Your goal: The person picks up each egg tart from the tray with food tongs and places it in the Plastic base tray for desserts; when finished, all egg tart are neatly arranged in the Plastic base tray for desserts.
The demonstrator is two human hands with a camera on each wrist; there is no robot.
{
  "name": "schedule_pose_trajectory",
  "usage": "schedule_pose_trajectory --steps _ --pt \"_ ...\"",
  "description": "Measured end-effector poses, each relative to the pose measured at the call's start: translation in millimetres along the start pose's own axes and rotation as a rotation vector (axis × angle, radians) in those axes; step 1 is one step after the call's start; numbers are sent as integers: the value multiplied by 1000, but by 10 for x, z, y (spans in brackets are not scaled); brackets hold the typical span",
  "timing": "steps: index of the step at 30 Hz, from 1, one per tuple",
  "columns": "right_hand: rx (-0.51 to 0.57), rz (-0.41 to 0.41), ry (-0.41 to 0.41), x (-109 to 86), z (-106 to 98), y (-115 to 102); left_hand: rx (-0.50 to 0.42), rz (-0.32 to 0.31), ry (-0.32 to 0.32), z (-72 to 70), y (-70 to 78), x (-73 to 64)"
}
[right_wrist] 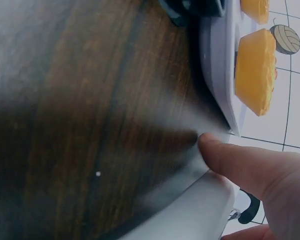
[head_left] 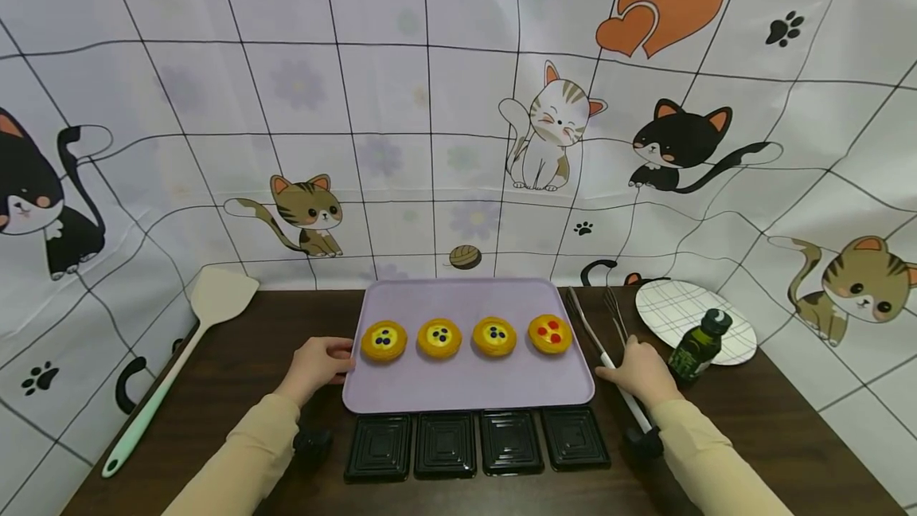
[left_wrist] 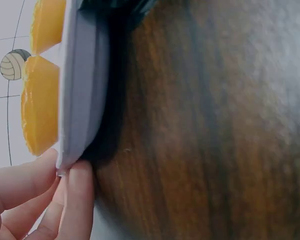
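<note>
A pale purple tray [head_left: 469, 388] carries several small tarts [head_left: 439, 338] in a row. Most have dark blue dots on yellow tops; the rightmost tart [head_left: 550, 334] has red dots. At the tray's left edge, my left hand [head_left: 318, 369] pinches the rim, thumb above and fingers below, as the left wrist view shows. My right hand [head_left: 640, 373] is over a white-handled utensil [head_left: 605, 353] right of the tray. Its thumb [right_wrist: 240, 160] stretches toward the tray corner with a small gap. Its other fingers are mostly hidden.
Several black square trays [head_left: 444, 444] line the front. A whisk [head_left: 614, 313] lies beyond my right hand, with a dark green bottle [head_left: 698, 347] and a white gridded plate [head_left: 659, 301] farther right. A long spatula [head_left: 215, 301] leans at left. A cat-patterned sheet [head_left: 394, 102] backs the table.
</note>
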State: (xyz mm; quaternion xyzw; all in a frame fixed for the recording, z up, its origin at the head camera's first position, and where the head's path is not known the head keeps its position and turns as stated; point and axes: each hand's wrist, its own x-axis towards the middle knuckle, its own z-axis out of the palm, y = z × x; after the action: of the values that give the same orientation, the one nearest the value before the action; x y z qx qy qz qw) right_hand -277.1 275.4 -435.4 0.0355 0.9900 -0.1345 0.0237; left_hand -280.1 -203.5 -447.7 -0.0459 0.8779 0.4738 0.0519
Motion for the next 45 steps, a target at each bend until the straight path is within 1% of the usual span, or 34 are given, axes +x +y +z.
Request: schedule_pose_trajectory --steps 5,10,12,19,25,28,32,36,41,45 --pt "-3 12 1 11 6 -4 28 -4 -7 -4 17 -4" --pt "1 4 14 50 38 15 29 -14 -5 -3 38 -12" --pt "8 -3 23 54 43 16 45 -12 1 3 43 -11" --pt "55 -21 93 43 22 36 104 7 16 18 65 16" --pt "129 16 137 -24 26 77 110 11 13 26 54 27" --pt "152 19 174 -61 33 107 112 17 10 31 40 36" --pt "159 -9 236 -105 36 144 111 23 6 30 34 40" --pt "164 -36 268 -169 24 160 98 10 -2 23 43 42" --pt "166 -96 322 -272 -5 179 53 -22 -15 15 39 41" --pt "168 -146 362 -356 -30 207 24 -17 -27 3 31 35"
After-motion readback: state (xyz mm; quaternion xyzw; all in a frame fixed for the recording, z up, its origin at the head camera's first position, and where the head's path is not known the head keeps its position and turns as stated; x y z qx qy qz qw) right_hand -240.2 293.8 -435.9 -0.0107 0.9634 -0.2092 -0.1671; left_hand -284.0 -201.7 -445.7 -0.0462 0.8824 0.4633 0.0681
